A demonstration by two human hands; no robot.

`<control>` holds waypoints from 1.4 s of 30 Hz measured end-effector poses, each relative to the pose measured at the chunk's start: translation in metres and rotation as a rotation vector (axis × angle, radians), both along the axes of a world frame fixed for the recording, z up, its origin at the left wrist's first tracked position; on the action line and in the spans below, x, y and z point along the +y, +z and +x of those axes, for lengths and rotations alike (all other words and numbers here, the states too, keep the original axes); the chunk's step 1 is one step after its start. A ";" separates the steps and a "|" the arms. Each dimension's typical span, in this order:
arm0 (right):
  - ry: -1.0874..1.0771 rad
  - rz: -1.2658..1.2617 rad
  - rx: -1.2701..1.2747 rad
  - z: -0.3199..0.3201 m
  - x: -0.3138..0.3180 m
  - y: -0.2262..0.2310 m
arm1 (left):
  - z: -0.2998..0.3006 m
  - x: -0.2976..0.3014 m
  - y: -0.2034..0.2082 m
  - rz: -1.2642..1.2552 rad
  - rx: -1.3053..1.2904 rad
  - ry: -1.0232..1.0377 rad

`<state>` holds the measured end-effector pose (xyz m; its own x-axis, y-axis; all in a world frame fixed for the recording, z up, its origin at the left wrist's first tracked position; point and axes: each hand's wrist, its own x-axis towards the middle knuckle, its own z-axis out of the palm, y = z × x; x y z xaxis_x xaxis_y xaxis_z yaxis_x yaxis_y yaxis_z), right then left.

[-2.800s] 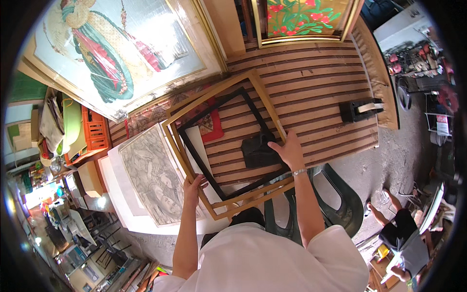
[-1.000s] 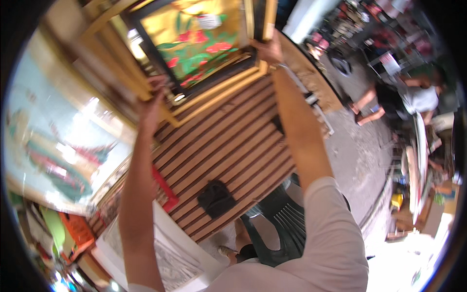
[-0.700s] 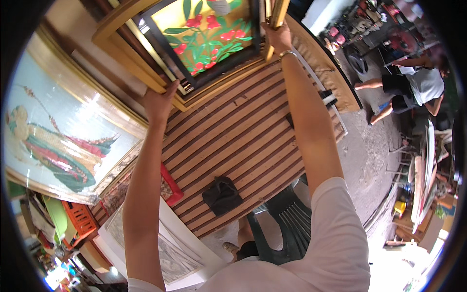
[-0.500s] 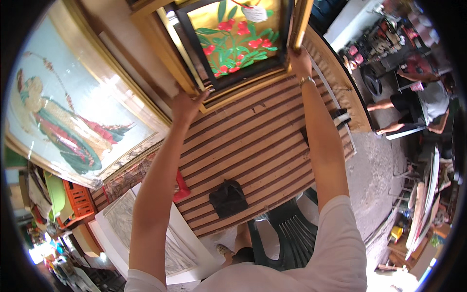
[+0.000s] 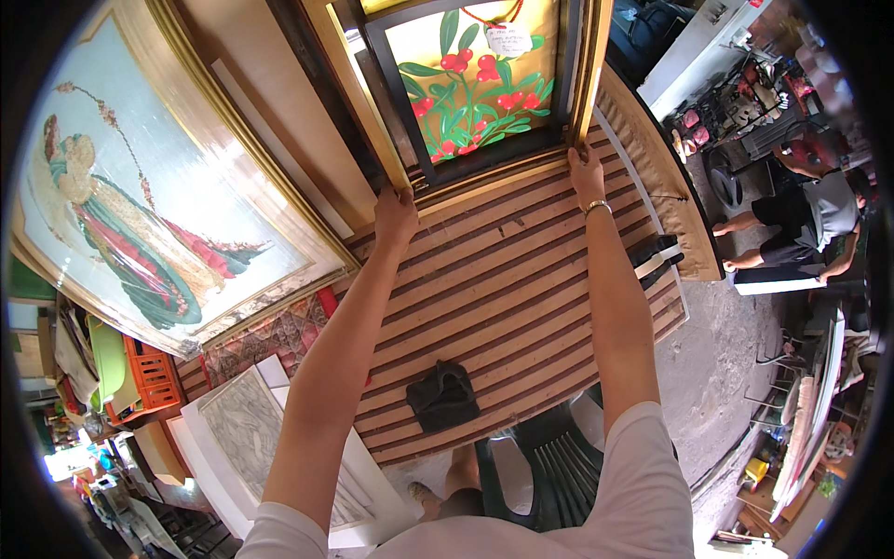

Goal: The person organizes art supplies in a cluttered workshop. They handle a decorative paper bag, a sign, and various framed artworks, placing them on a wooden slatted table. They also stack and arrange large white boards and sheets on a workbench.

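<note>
The left hand [image 5: 396, 212] is clasping the lower left corner of a rectangular gold-coloured frame [image 5: 594, 74], which is extending beyond both hands at the slatted brown wooden tabletop's [image 5: 494, 279] far side. A rectangular black frame [image 5: 503, 156] is showing inside it. The right hand [image 5: 587, 177] is gripping the lower right corner.

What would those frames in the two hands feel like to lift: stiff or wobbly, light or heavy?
The frames would likely stay stiff, since their rails look straight and firm. They may be light for their size, as the berry picture shows through their open middle. With such slim rails, they could tip if stood on edge unsupported.
</note>
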<state>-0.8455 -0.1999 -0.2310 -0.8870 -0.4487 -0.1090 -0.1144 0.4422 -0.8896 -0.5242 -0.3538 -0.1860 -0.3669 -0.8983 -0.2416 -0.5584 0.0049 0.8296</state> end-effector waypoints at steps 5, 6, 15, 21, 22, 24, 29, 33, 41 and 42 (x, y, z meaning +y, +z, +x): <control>-0.071 0.160 0.131 0.030 0.009 -0.016 | 0.010 0.001 -0.006 -0.136 -0.035 -0.080; -0.047 0.106 0.139 0.040 0.010 -0.019 | 0.009 0.002 -0.008 -0.101 -0.050 -0.071; 0.077 0.085 0.069 0.085 0.012 -0.018 | -0.024 0.014 -0.022 -0.105 -0.051 0.042; 0.030 0.100 0.096 0.072 -0.009 -0.023 | 0.019 0.006 -0.037 -0.198 -0.167 -0.325; 0.052 0.129 0.085 0.069 -0.015 -0.023 | 0.032 0.018 -0.042 -0.288 -0.105 -0.360; 0.097 0.159 0.014 0.072 -0.027 -0.019 | 0.061 0.047 -0.056 -0.354 -0.064 -0.385; 0.100 0.163 0.060 0.080 -0.042 -0.031 | 0.103 0.083 -0.089 -0.717 -0.181 -0.517; 0.091 0.140 0.278 0.073 -0.052 -0.058 | 0.105 0.085 -0.093 -0.681 -0.096 -0.534; 0.152 0.214 0.290 0.096 -0.021 -0.023 | 0.111 0.088 -0.081 -0.623 -0.115 -0.457; 0.137 0.133 0.263 0.107 -0.013 -0.016 | 0.112 0.087 -0.081 -0.618 -0.083 -0.442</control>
